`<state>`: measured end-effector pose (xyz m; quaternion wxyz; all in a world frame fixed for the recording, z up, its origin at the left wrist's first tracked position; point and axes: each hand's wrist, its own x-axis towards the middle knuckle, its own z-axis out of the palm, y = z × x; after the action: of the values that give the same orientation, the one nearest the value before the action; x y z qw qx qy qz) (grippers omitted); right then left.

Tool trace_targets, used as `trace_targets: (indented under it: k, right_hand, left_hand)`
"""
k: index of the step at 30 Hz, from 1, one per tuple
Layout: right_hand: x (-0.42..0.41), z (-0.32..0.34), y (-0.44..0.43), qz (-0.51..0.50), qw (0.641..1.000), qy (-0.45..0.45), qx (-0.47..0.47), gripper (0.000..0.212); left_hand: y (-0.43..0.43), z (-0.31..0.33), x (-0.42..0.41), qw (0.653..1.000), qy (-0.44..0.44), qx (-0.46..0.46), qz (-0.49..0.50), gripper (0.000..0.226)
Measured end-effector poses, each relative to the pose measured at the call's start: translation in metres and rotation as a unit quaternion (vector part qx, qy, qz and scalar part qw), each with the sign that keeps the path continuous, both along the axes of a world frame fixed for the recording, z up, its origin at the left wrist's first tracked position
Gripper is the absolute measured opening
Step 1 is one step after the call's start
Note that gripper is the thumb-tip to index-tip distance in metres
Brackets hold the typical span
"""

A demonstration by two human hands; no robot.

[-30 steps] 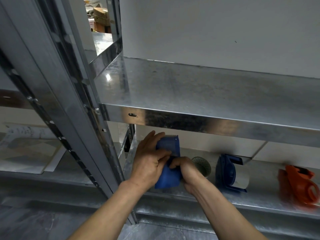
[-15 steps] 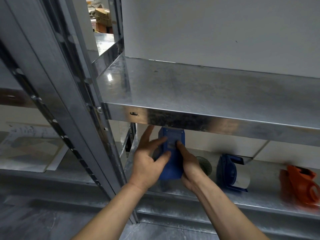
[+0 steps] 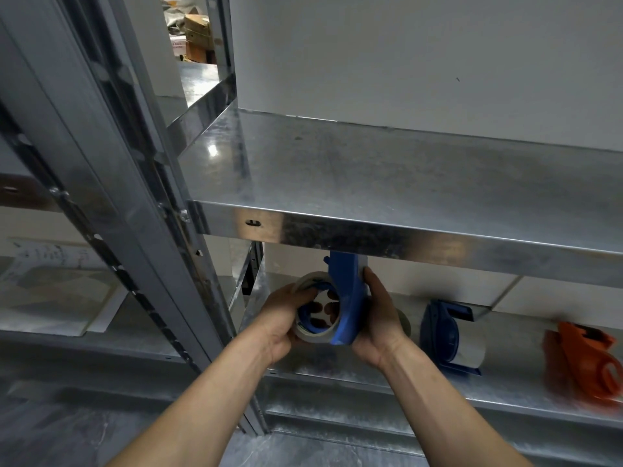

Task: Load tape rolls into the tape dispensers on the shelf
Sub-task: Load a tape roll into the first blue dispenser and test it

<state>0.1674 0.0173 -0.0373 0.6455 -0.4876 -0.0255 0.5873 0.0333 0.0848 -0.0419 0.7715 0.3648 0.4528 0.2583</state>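
Note:
Over the lower metal shelf (image 3: pixel 377 379) I hold a blue tape dispenser (image 3: pixel 349 298) on edge, its top just under the upper shelf's front lip. My right hand (image 3: pixel 379 318) grips its right side. My left hand (image 3: pixel 283 315) holds a pale tape roll (image 3: pixel 308 333) that sits around the dispenser's blue hub, fingers showing through the core. A second blue dispenser (image 3: pixel 445 335) with a white roll in it stands on the shelf to the right. Farther right lies an orange dispenser (image 3: pixel 586 362). Another roll (image 3: pixel 404 323) is mostly hidden behind my right hand.
The upper metal shelf (image 3: pixel 387 183) juts out above my hands, with a white wall behind it. A steel upright (image 3: pixel 141 210) runs diagonally at left. Papers (image 3: pixel 57 288) lie on the neighbouring shelf at left. Cardboard boxes (image 3: pixel 197 28) show far behind.
The dispenser has turned from flat-faced towards me to edge-on, exposing its hub. My left hand now holds a tape roll against that hub. Both hands stay at the same spot.

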Motion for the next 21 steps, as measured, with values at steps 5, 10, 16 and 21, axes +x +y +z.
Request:
trace_targets:
  k: [5, 10, 16, 21]
  right_hand:
    - [0.003, 0.000, 0.012, -0.038, 0.982, -0.175, -0.061, 0.040]
    - [0.007, 0.005, 0.016, -0.091, 0.919, -0.382, -0.028, 0.014]
    - [0.001, 0.003, 0.019, -0.060, 0.824, -0.562, -0.049, 0.033]
    - [-0.010, 0.013, 0.011, -0.016, 0.810, -0.586, -0.009, 0.027]
  left_hand:
    - [-0.002, 0.003, 0.005, 0.999, 0.008, 0.031, 0.040, 0.007]
    - [-0.001, 0.001, 0.006, 0.996, 0.039, 0.062, 0.050, 0.008]
    - [0.004, 0.003, 0.003, 0.994, 0.047, 0.069, 0.067, 0.014]
    - [0.008, 0.005, -0.005, 0.997, -0.019, 0.057, 0.055, 0.012]
